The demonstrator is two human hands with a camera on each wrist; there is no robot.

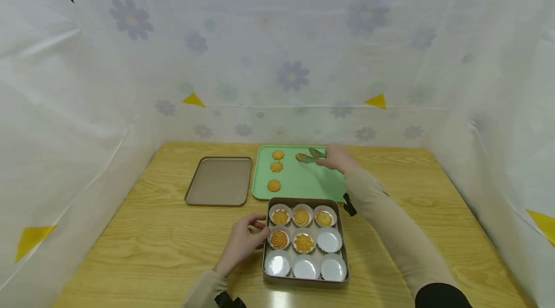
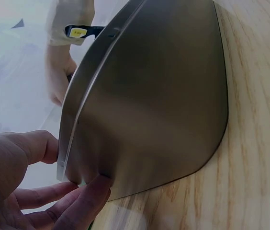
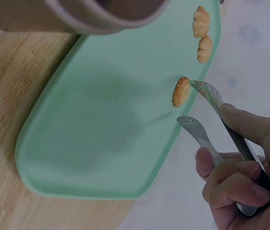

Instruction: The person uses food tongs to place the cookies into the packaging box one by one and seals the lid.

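My right hand grips metal tongs with perforated ends. Their tips stand apart over the back of the green tray, right at the edge of a golden cookie. At the tray's left side lie three more cookies. With thumb and fingers, my left hand pinches the left rim of a deep brown baking tin. White paper cups fill the tin in three rows. Cookies sit in the back three cups and two middle ones; the other cups are empty.
A shallow brown tray or lid lies left of the green tray. Everything stands on a wooden table. White flowered sheeting hangs behind and at both sides. My right forearm passes over the table right of the tin.
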